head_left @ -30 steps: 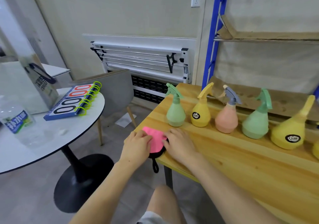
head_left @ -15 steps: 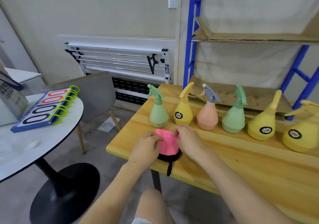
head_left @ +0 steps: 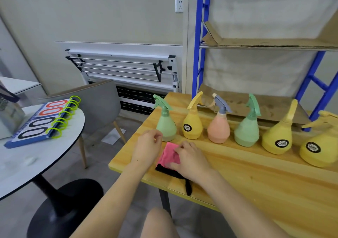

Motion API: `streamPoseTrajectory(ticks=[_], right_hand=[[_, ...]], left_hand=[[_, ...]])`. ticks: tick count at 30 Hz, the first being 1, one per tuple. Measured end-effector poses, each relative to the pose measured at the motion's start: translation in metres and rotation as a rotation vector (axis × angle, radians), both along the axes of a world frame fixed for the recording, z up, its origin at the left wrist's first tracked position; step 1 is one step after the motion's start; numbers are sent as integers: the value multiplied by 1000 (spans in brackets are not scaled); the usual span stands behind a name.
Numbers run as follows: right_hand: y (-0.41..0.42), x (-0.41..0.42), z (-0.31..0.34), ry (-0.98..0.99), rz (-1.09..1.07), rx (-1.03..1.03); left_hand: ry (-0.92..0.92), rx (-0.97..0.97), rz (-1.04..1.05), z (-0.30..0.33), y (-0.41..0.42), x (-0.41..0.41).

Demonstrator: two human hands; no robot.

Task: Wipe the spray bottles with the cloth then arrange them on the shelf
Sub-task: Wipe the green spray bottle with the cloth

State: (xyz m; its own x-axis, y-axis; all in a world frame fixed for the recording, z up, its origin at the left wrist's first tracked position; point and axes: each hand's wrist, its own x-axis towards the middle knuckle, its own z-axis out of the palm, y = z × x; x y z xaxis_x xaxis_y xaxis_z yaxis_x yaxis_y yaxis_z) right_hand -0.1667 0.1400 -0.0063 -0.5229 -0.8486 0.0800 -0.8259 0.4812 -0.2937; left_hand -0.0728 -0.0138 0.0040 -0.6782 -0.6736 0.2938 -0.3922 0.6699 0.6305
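Fingers (head_left: 178,149) of the right hand (head_left: 190,159) curl down onto the pink cloth (head_left: 169,155), pinching its upper right edge against the table (head_left: 256,179). Left hand (head_left: 149,145) sits just left of the cloth with its fingers bent loosely inward; whether they hold a fold of cloth cannot be told from the head view, and they appear to grip nothing.

Cloth: one, folded, lying near the table's left front corner between the two hands, with a black layer (head_left: 170,171) under it and a black loop hanging over the table edge.

Bottles: six, standing upright in a row across the table beyond the hands, long axes vertical, nozzles at the top. From left: green bottle (head_left: 165,126), yellow bottle (head_left: 193,126), pink bottle (head_left: 218,127), second green (head_left: 247,129), second yellow (head_left: 277,137), third yellow (head_left: 320,148) at the right frame edge. By colour: two green, three yellow, one pink.

Key relation: the leftmost green bottle stands directly beyond and just right of the left hand's knuckles, apparently touching or nearly so; the left hand is the nearer one, the right being occupied with the cloth.

Shelf (head_left: 274,43): blue-framed, behind the table, its cardboard-lined boards holding no bottles; wiping looks not yet begun.
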Motion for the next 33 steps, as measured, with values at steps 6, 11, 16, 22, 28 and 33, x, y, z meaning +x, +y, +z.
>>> streamPoseTrajectory(ticks=[6,11,16,22,28,33], right_hand=[[7,-5,-6,30,-28,-33],[16,-8,-6,-5,-49,-79],[29,-8,-4,-61,-99,-221],[35,-15,10,-181,-189,-466],[40,-19,34,-366,-265,-721],[43,-11,38,-402,-229,-797]], left_hand=[[27,40,23,7,-3,-5],[114,30,104,14,-10,-16],[65,126,48,12,-23,-29],[6,165,-31,15,-19,-45],[-62,135,-3,17,-15,-53],[22,182,2,18,-5,-48]])
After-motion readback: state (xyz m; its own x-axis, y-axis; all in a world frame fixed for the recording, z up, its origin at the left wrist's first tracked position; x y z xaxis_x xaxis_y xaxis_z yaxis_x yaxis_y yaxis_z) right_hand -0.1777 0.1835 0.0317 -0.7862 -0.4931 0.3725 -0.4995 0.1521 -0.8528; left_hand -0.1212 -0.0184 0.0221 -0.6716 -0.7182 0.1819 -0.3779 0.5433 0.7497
